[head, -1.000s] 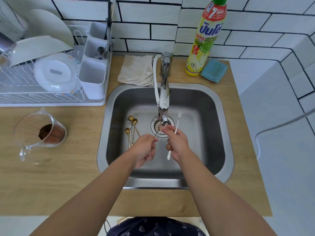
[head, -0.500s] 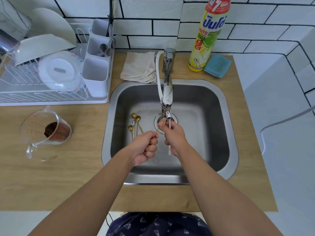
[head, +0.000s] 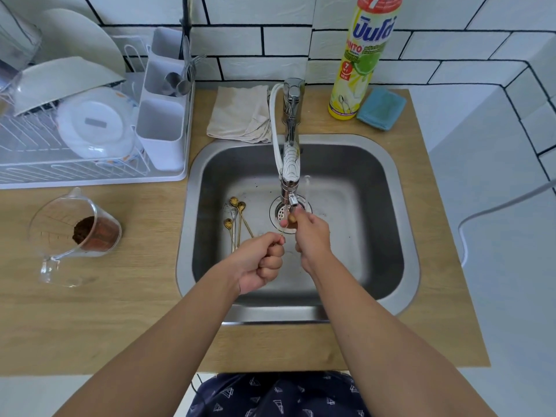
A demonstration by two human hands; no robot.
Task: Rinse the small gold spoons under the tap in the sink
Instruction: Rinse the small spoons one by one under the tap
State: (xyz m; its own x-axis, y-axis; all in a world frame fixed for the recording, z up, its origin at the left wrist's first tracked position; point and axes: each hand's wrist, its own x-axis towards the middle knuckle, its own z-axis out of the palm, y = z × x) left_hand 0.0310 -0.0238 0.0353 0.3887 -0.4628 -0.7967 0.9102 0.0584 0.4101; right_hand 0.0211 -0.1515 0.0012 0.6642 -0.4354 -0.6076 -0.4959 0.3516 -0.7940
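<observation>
We hold one thin gold spoon (head: 290,219) just under the chrome tap (head: 290,164), its rounded bowl pinched in our right hand (head: 311,239), its slender handle tip gripped by the curled fingers (head: 272,261) of our left hand (head: 258,260). Three more gold spoons (head: 236,219) lie fanned on the brushed steel sink (head: 376,212) floor, left of the perforated drain (head: 281,213). The wood-grain desk (head: 120,311) surrounds the sink's rounded rim.

- One small gold spoon (head: 291,218) sits pinched in fingers right under the tap (head: 290,164), bowl up.
- Three more gold spoons (head: 237,219) lie bunched on the steel sink (head: 355,182) floor, left of the drain.
</observation>
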